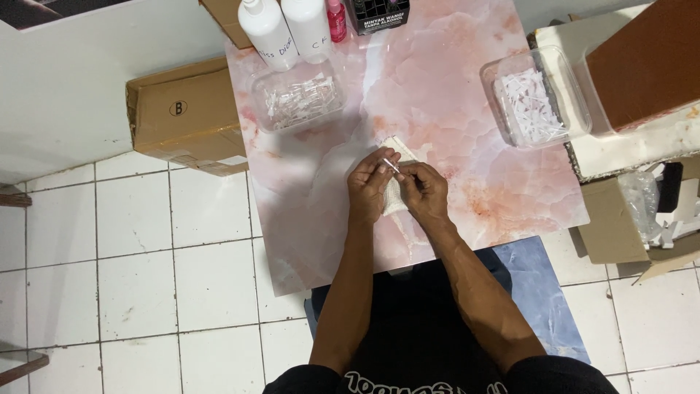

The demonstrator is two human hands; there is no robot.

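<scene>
- Nearest: person's dark shirt at 6 o'clock, both bare forearms run up toward frame centre.
- Blue mat (539,292) under the person, at 5 o'clock, lying on white floor tiles (146,292).
- Left hand (370,184) just left of centre, fingers curled, thumb and forefinger pinched on one end of a small white vial (391,165).
- Right hand (425,190) just right of centre, fingertips pinched on the other end of the same vial. Both hands grasp it; hands touch at the fingertips.
- Vial is thin, short, tilted, held just above a folded white cloth (397,191). Detail of the vial too small to tell.
- Cloth lies on the pink marble-pattern table (328,219), partly under both hands, one corner sticking out at 12 o'clock from them.
- Clear plastic tub (297,95) at 11 o'clock from the hands, holds a pile of small white vials.
- Second clear plastic tub (536,98) at 2 o'clock, also full of small white pieces, sits at the table's right edge.
- Far edge of the table, 12 o'clock: two white bottles (286,28) side by side, a small pink bottle (336,20) just beside them, then a black box (378,14).
- Off table: brown cardboard box (182,117) on the floor at 10 o'clock, touching the table's left edge.
- Open carton (642,211) with plastic wrap at 3 o'clock, below a brown-topped surface (649,58) at 1–2 o'clock.
</scene>
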